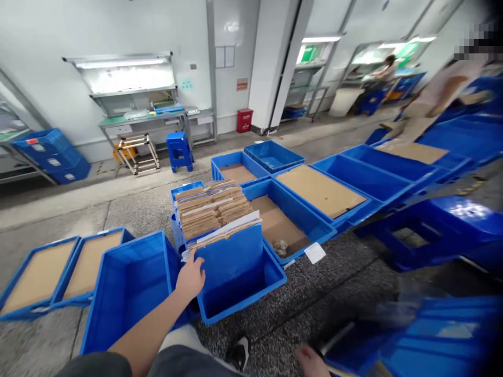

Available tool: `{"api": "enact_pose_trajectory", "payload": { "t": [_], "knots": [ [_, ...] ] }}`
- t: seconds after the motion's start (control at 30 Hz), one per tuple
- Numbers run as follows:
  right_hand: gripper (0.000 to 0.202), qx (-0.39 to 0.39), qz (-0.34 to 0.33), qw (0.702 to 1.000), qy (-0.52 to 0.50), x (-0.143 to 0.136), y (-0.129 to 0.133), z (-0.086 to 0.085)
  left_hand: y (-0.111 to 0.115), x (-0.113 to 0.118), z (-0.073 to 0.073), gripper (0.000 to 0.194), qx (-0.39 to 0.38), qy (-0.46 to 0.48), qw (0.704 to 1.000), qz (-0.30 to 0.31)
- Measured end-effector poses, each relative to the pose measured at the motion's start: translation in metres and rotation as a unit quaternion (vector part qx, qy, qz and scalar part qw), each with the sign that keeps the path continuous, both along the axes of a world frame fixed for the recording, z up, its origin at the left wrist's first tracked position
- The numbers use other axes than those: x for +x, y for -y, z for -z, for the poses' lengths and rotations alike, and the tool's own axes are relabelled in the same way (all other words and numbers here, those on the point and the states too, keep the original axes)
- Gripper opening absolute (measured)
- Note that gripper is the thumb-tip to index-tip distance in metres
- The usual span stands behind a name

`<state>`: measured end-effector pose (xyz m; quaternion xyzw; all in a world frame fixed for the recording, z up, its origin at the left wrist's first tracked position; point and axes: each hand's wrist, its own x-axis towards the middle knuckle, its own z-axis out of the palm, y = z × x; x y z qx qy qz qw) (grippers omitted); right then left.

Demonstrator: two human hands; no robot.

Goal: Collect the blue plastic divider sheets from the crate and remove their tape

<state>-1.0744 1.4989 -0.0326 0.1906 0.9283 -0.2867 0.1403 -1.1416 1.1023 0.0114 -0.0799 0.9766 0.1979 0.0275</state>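
My left hand (190,277) is curled around the left edge of an upright blue panel (230,262), thumb on its front face. Behind the panel, a packed row of cardboard sheets (214,209) stands on edge, with a few white sheets among them. Panel and cardboard sit in a blue bin (245,301), whose front part shows bare inside. At the bottom edge, my right hand (310,361) is smeared by motion beside a blurred blue bin (440,335); its fingers cannot be made out.
Left of my arm stands a deep blue bin (133,283). Cardboard-lined bins (318,188) run off to the right, where a blurred person (448,89) leans over them. A blue stool (440,225) stands at right, and a workbench (141,119) along the wall.
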Motion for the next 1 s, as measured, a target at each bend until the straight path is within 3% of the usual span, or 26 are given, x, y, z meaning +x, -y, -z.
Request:
{"api": "enact_pose_trajectory", "payload": {
  "t": [0.1,0.2,0.37,0.47,0.57,0.67,0.77,1.0],
  "knots": [
    [0.01,-0.028,-0.086,0.996,-0.005,-0.054,0.012,0.008,-0.004,0.002,-0.009,0.022,-0.002,0.009,1.0,-0.011],
    [0.023,-0.044,-0.179,0.979,-0.088,-0.093,0.051,-0.011,-0.012,0.015,-0.021,0.02,0.008,0.009,1.0,-0.014],
    [0.039,-0.015,-0.307,0.926,-0.218,-0.11,0.13,-0.055,-0.034,0.054,-0.035,0.02,0.03,0.006,1.0,-0.009],
    [0.052,0.026,-0.334,0.908,-0.251,-0.11,0.151,-0.065,-0.044,0.077,-0.04,0.021,0.052,0.007,0.999,0.004],
    [0.056,0.056,-0.357,0.895,-0.263,-0.111,0.15,-0.066,-0.046,0.089,-0.044,0.024,0.087,0.003,0.996,0.014],
    [0.053,0.075,-0.376,0.885,-0.264,-0.107,0.138,-0.065,-0.038,0.088,-0.048,0.036,0.113,-0.021,0.993,-0.002],
    [0.055,0.093,-0.389,0.873,-0.28,-0.097,0.127,-0.061,-0.026,0.073,-0.051,0.04,0.125,-0.013,0.992,0.002],
    [0.05,0.122,-0.363,0.873,-0.303,-0.066,0.116,-0.048,-0.014,0.033,-0.045,0.028,0.171,0.076,0.975,0.122]
  ]
}}
